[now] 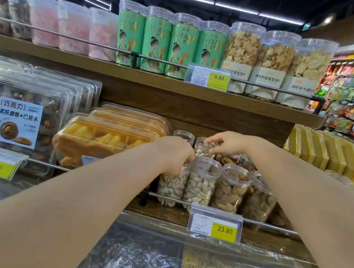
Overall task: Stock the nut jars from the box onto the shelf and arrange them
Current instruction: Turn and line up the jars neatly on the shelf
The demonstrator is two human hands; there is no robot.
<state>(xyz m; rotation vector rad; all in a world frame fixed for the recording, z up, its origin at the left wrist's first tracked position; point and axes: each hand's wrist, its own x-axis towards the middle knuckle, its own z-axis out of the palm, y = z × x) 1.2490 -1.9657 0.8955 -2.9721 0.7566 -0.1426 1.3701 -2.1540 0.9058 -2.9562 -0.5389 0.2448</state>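
Fingers of the left hand (174, 155) are being wrapped around the front-left pistachio jar (172, 184) on the lower shelf (162, 212), while a second-row pistachio jar (203, 148) is being pinched at its lid by the right hand (226, 142).

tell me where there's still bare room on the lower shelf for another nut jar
Little shows. The front row of clear plastic nut jars stands packed behind the metal rail. The left hand and right hand grip jars. A dark gap behind the right forearm, beside the yellow boxes, may be free.
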